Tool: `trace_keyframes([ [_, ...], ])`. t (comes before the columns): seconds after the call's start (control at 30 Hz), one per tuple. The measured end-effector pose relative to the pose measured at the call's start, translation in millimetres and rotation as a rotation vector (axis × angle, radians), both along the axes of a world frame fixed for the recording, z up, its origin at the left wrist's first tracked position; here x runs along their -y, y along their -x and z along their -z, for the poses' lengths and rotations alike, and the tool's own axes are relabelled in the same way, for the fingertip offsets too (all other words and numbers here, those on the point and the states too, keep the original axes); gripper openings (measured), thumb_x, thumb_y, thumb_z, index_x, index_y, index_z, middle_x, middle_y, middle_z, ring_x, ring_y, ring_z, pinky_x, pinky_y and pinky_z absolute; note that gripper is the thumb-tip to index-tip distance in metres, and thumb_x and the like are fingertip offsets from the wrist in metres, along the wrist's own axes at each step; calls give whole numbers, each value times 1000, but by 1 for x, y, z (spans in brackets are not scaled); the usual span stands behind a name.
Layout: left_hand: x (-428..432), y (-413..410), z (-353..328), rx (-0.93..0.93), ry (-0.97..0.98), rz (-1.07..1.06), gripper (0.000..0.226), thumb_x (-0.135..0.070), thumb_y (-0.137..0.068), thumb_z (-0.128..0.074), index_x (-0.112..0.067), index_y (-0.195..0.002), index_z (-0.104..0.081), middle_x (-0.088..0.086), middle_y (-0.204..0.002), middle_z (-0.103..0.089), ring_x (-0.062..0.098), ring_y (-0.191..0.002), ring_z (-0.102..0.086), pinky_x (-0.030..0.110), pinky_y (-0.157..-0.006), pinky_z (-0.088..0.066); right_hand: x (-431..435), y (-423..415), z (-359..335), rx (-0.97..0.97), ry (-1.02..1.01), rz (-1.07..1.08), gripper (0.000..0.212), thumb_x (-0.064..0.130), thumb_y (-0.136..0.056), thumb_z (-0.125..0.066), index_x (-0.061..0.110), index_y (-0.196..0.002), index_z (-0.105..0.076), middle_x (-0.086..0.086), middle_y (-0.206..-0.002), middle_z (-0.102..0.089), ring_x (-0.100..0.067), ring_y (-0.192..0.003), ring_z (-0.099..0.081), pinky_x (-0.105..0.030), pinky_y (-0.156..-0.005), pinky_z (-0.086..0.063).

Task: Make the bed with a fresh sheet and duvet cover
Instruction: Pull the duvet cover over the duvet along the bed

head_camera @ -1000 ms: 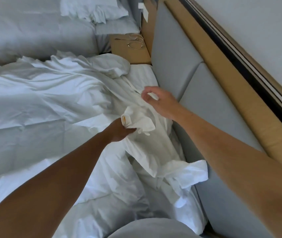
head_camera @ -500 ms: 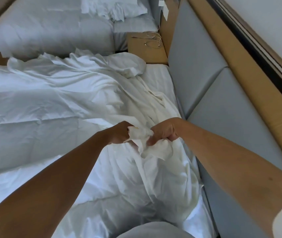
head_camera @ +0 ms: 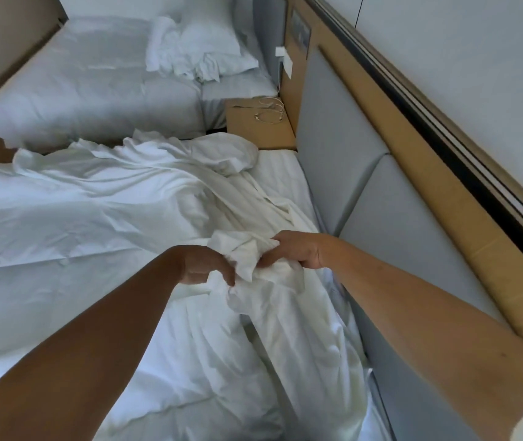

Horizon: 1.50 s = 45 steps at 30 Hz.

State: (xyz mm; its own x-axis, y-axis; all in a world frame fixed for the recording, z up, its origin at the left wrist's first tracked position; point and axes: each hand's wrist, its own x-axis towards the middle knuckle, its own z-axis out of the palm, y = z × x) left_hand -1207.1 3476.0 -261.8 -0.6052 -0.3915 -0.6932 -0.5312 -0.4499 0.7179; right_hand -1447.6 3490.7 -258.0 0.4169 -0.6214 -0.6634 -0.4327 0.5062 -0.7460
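A crumpled white duvet cover [head_camera: 132, 192] lies spread over the near bed, bunched along the side by the headboard. My left hand [head_camera: 204, 265] and my right hand [head_camera: 298, 253] both grip a gathered wad of the cover's edge [head_camera: 244, 256] between them, held just above the bed. Under it lies the white duvet [head_camera: 190, 361], and a strip of the white bottom sheet [head_camera: 282, 173] shows by the headboard.
A grey padded headboard [head_camera: 339, 154] with a wooden frame runs along the right. A wooden nightstand [head_camera: 253, 128] carrying a coiled white cable stands between the beds. The second bed [head_camera: 88, 87] behind holds a pillow and rumpled linen [head_camera: 196, 52].
My right hand came back from the headboard side and took hold of the bunched cover next to my left hand. Both hands have since lifted the wad slightly.
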Motion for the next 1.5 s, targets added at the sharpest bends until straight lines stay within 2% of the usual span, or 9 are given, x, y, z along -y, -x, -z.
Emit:
trace_keyframes([
  [0.1,-4,6,-4,126,110,-129,10,-19,-62,-66,-23,-63,-75,-8,-71,-69,8,-67,-65,16,-61,-48,1,13,-4,35,-63,-35,44,25,-75,-88,11,-113,-72,-12,-117,-73,-26,-104,-72,-43,-95,-57],
  [0.27,-11,10,12,310,492,-282,18,-9,-88,-59,-13,-71,-57,-4,-68,-58,11,-65,-50,13,-53,-40,-8,9,-13,-165,-24,-320,57,14,-74,-89,14,-126,-65,-7,-122,-72,-29,-117,-66,-49,-102,-53],
  [0.47,-33,-2,4,9,244,-165,46,-21,-62,-93,-14,-106,-78,3,-110,-76,18,-105,-71,28,-91,-51,-12,3,-14,138,105,141,24,19,-95,-69,11,-118,-70,-6,-115,-74,-19,-103,-71,-34,-95,-54],
  [0.57,-44,9,6,-234,227,-317,46,-4,-78,-83,-8,-122,-69,13,-123,-71,27,-117,-66,33,-94,-54,-15,-1,-11,184,141,256,41,36,-86,-77,10,-117,-71,-9,-116,-74,-24,-106,-71,-39,-98,-54],
  [0.8,-42,5,5,14,434,-601,28,-4,-91,-70,-13,-66,-64,-2,-64,-61,10,-63,-62,29,-73,-49,-24,3,-11,31,65,-115,60,16,-69,-91,12,-124,-68,-7,-120,-73,-24,-113,-69,-43,-101,-53],
  [0.93,-47,-5,5,-235,346,-342,34,-13,-85,-80,-10,-117,-71,-1,-113,-72,12,-113,-65,25,-100,-50,-24,-2,-11,133,153,-15,44,23,-81,-83,13,-122,-70,-6,-120,-73,-22,-113,-69,-36,-102,-52],
  [1.07,-56,-1,8,-252,242,-294,39,-7,-83,-79,-31,-113,-76,-13,-116,-73,-2,-109,-65,7,-77,-50,-26,-14,-1,105,201,140,33,24,-80,-80,16,-112,-74,-4,-109,-77,-18,-103,-73,-35,-95,-54],
  [1.27,-55,-16,3,-176,367,-475,62,-42,-57,-86,-8,-105,-71,16,-110,-72,39,-120,-62,53,-107,-45,-35,-13,-2,-77,217,43,45,49,-70,-88,20,-103,-76,2,-97,-78,-12,-89,-75,-20,-68,-56],
  [1.5,-61,-21,2,-227,252,-228,30,-16,-85,-79,-22,-113,-69,-9,-114,-73,0,-107,-67,9,-83,-51,-39,-16,-14,-85,191,-46,39,21,-84,-82,19,-121,-69,2,-115,-74,-17,-112,-67,-32,-100,-51],
])
